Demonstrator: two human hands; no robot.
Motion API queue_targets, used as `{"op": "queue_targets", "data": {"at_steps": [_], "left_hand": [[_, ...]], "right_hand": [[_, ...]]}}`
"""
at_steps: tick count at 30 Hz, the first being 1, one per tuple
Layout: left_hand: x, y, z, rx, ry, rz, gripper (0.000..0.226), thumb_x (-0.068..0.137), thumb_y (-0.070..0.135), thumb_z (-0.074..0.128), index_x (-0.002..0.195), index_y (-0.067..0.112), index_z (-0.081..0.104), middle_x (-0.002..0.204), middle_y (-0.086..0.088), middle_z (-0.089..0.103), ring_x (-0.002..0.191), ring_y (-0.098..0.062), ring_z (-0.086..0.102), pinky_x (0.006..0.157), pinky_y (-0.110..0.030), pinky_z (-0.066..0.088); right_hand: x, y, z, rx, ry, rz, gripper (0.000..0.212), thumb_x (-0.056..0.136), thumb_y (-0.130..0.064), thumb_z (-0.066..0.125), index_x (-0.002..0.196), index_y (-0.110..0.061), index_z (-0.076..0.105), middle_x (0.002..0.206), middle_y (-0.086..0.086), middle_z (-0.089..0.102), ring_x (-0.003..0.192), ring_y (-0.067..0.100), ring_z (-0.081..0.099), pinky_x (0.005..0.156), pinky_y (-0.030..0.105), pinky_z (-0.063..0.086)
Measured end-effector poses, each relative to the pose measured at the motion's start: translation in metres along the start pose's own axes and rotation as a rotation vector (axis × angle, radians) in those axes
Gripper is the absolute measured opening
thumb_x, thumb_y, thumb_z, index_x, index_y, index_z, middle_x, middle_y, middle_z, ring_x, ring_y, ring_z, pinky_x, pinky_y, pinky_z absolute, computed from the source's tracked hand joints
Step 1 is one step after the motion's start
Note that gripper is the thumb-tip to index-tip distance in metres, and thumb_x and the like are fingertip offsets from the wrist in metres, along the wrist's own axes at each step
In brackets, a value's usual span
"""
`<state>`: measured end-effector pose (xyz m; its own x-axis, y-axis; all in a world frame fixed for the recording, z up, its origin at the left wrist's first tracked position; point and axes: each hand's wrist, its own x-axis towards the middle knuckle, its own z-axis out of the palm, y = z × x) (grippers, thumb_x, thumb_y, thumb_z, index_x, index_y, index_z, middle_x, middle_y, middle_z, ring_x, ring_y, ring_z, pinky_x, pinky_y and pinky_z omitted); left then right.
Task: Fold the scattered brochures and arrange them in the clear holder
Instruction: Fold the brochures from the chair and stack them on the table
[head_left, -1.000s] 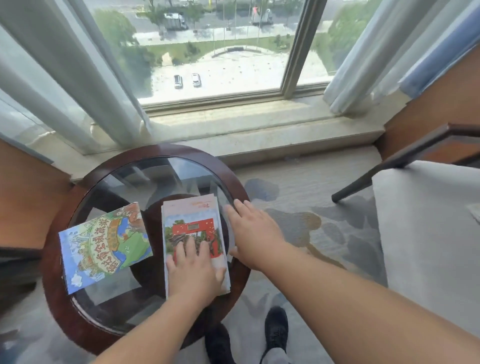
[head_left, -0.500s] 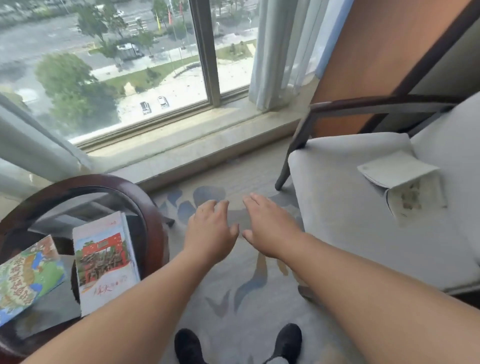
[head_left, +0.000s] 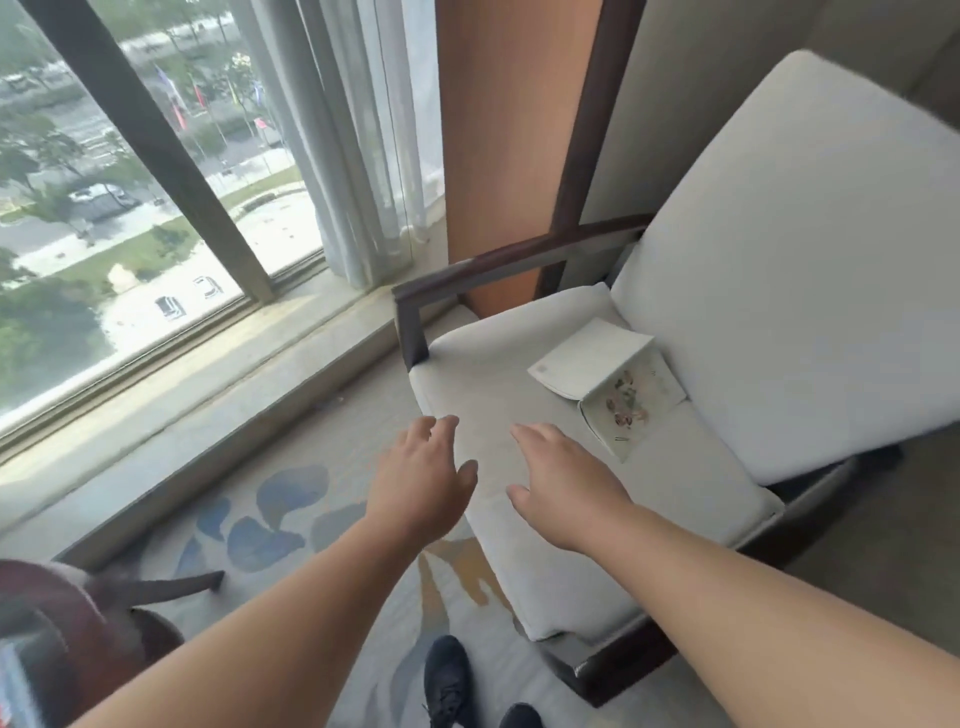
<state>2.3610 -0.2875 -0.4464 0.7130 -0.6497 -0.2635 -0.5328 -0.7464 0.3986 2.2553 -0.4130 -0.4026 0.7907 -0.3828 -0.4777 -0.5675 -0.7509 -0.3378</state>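
Observation:
A partly unfolded white brochure (head_left: 608, 376) with a small picture on its lower panel lies on the pale seat cushion of an armchair (head_left: 493, 374), close to the backrest. My left hand (head_left: 421, 486) hovers over the seat's front left corner, fingers apart, holding nothing. To its right my right hand (head_left: 563, 480) is stretched over the cushion, also open and empty, a short way below and left of the brochure. No clear holder is in view.
The armchair's dark wooden armrest (head_left: 519, 260) runs along its far side. A window sill (head_left: 208, 374) and curtains (head_left: 353, 135) lie to the left. The round table's rim (head_left: 62, 597) shows blurred at the bottom left. My shoes (head_left: 449, 680) stand on the patterned carpet.
The view has swung right from the round table to the armchair. Both hands left the folded brochure on the table and moved out over the seat toward the white brochure.

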Motion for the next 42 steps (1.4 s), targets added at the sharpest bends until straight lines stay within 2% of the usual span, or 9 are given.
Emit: {"op": "queue_targets", "data": {"at_steps": [10,20,26,31,33,36,38,39,42], "left_hand": [[0.077,0.071,0.041,0.059,-0.122,0.181,0.054,0.093,0.042,0.045,0.142,0.021,0.034,0.142,-0.004,0.042,0.128,-0.025,0.040,0.101,-0.038,0.035],[0.133,0.133,0.145,0.126,-0.238,0.160,0.054,0.093,0.043,0.046,0.141,0.022,0.034,0.139,-0.003,0.044,0.127,-0.024,0.042,0.101,-0.037,0.034],[0.169,0.175,0.191,0.142,-0.245,0.171,0.047,0.093,0.039,0.049,0.134,0.020,0.040,0.135,-0.004,0.045,0.127,-0.025,0.040,0.101,-0.037,0.033],[0.204,0.188,0.205,0.150,-0.121,0.187,0.044,0.089,0.030,0.052,0.130,0.018,0.044,0.135,-0.005,0.046,0.127,-0.025,0.039,0.104,-0.038,0.031],[0.223,0.192,0.211,0.161,-0.081,0.159,0.050,0.089,0.029,0.050,0.136,0.017,0.039,0.139,-0.007,0.042,0.131,-0.026,0.034,0.107,-0.040,0.030],[0.258,0.194,0.223,0.222,-0.104,0.061,0.067,0.091,0.040,0.049,0.148,0.019,0.020,0.141,-0.008,0.038,0.134,-0.028,0.031,0.108,-0.044,0.030],[0.278,0.191,0.233,0.249,-0.164,-0.022,0.073,0.091,0.048,0.052,0.147,0.019,0.016,0.136,-0.009,0.042,0.129,-0.030,0.037,0.099,-0.047,0.038],[0.284,0.189,0.239,0.253,-0.185,-0.049,0.069,0.091,0.049,0.054,0.144,0.020,0.022,0.130,-0.009,0.046,0.123,-0.030,0.043,0.090,-0.047,0.043],[0.291,0.181,0.249,0.312,-0.125,-0.035,0.029,0.093,0.038,0.054,0.117,0.023,0.044,0.097,-0.003,0.058,0.089,-0.026,0.050,0.059,-0.036,0.038]], "right_hand": [[0.027,0.082,-0.022,0.116,0.043,0.172,0.064,0.097,-0.033,0.050,0.153,-0.020,0.021,0.158,-0.003,0.024,0.139,0.019,0.033,0.104,0.038,0.040],[0.077,0.194,-0.001,0.201,-0.009,0.212,0.058,0.096,-0.031,0.051,0.148,-0.020,0.029,0.155,-0.001,0.028,0.137,0.023,0.037,0.102,0.040,0.042],[0.111,0.249,0.003,0.219,-0.015,0.195,0.056,0.096,-0.031,0.052,0.146,-0.019,0.031,0.153,0.001,0.032,0.134,0.024,0.041,0.099,0.040,0.043],[0.129,0.278,0.003,0.253,-0.023,0.206,0.054,0.095,-0.030,0.053,0.144,-0.017,0.034,0.147,0.004,0.037,0.127,0.028,0.046,0.093,0.038,0.042],[0.134,0.288,0.003,0.273,-0.017,0.216,0.050,0.094,-0.028,0.053,0.140,-0.016,0.038,0.143,0.005,0.041,0.124,0.029,0.048,0.093,0.040,0.044],[0.138,0.302,0.005,0.303,-0.011,0.222,0.050,0.094,-0.026,0.052,0.141,-0.018,0.038,0.143,0.004,0.041,0.124,0.028,0.048,0.094,0.041,0.046],[0.138,0.309,0.010,0.326,-0.009,0.221,0.052,0.094,-0.028,0.051,0.143,-0.020,0.035,0.144,0.003,0.040,0.125,0.026,0.047,0.094,0.039,0.045],[0.138,0.312,0.013,0.335,-0.013,0.218,0.055,0.095,-0.029,0.051,0.146,-0.022,0.032,0.146,0.002,0.038,0.126,0.025,0.046,0.095,0.038,0.044],[0.136,0.316,0.019,0.342,-0.026,0.220,0.058,0.095,-0.030,0.049,0.149,-0.023,0.029,0.147,0.001,0.036,0.128,0.024,0.045,0.094,0.036,0.042]]}}
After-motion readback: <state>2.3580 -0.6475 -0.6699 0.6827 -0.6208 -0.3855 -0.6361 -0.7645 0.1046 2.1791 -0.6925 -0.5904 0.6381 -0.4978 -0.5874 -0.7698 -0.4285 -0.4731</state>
